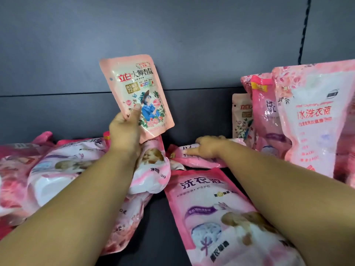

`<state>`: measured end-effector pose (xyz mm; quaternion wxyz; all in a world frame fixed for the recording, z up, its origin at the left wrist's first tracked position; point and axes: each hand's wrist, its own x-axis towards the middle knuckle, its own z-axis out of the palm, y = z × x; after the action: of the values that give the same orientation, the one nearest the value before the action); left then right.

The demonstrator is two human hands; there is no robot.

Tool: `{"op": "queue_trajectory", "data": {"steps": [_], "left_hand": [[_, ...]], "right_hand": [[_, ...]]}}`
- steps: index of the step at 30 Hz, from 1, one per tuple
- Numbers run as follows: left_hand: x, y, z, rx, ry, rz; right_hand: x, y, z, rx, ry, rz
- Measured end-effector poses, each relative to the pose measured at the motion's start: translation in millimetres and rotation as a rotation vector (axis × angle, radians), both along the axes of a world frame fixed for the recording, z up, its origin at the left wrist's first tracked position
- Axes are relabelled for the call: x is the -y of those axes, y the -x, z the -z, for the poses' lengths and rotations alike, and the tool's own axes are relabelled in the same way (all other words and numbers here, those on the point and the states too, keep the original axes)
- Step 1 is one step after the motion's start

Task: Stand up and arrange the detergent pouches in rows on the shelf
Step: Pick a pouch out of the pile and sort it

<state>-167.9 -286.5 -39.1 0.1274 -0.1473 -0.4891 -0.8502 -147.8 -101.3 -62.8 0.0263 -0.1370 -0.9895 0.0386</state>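
While our left hand [125, 129] pinches the small pouch [136, 96], long axis toward 11 o'clock, our right hand [208, 148] presses straight fingers on a flat pouch [199, 158]; the standing row [307, 120] is at 3 o'clock.

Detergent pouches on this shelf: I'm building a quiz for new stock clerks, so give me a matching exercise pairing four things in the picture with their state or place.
Column one:
1. small pouch with the woman in a hat
2. big pouch with the cotton flower
3. tall pouch at the right
4. right hand

Column two:
A. standing upright
B. held up in the left hand
C. resting on a flat pouch at mid-shelf
D. lying flat at the front, under the right forearm

Pairs: 1-B, 2-D, 3-A, 4-C
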Motion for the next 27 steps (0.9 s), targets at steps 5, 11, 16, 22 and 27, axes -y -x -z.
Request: {"op": "queue_trajectory", "data": {"steps": [5, 11, 16, 22, 27], "left_hand": [[2.7, 0.7, 2.6, 0.015, -0.033, -0.037], [7.5, 0.7, 2.9, 0.032, -0.086, -0.16], [9.6, 3.9, 3.2, 0.042, -0.108, -0.183], [11.3, 2.9, 2.7, 0.047, -0.101, -0.202], [13.4, 4.4, 1.5, 0.056, -0.086, -0.191]], "right_hand": [[6.3, 4.5, 5.5, -0.266, 0.033, 0.037], [14.8, 1.4, -9.6, -0.602, 0.218, 0.142], [22.9, -0.3, -39.2, -1.005, 0.691, 0.101], [34.5, 8.3, -49.2, -1.296, 1.139, 0.208], [28.2, 13.1, -15.3, -1.016, 1.3, 0.096]]}}
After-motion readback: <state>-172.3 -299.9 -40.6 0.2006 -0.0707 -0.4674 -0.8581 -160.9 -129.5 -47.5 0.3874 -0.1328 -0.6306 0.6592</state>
